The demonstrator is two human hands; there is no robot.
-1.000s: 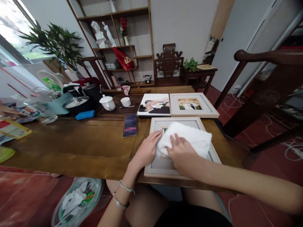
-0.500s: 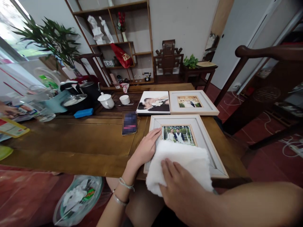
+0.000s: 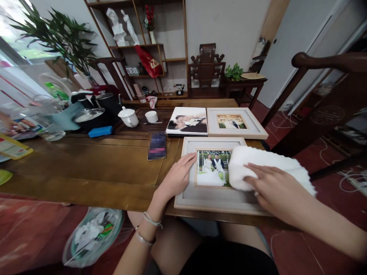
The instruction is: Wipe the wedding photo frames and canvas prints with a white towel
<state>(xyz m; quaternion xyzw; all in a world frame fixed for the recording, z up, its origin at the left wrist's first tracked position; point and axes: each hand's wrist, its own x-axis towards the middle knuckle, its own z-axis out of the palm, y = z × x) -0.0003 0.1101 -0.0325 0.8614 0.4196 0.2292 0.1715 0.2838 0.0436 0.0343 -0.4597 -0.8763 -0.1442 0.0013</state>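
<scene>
A picture frame (image 3: 212,201) with a pale wooden border lies flat at the table's front edge, holding a photo (image 3: 212,177) of two people. My left hand (image 3: 178,176) rests on the frame's left side, fingers stretched toward the photo's corner. Under my right hand (image 3: 276,191) is a white fluffy cloth (image 3: 275,160), pressed onto the frame's right side and hanging past it. The cloth hides the photo's right edge and much of the frame's right border. My right fingers are bent against the cloth.
Behind lie a second framed photo (image 3: 258,131) and a photo panel (image 3: 189,110). A phone-like dark object (image 3: 157,146) lies left of my frame. Farther left are a white teapot (image 3: 128,117), a cup (image 3: 151,116) and a blue block (image 3: 100,131). A lined bin (image 3: 69,248) stands below.
My right hand has slid the cloth rightward and away from me across the frame, uncovering the photo's lower part. My left hand stays at the frame's left side.
</scene>
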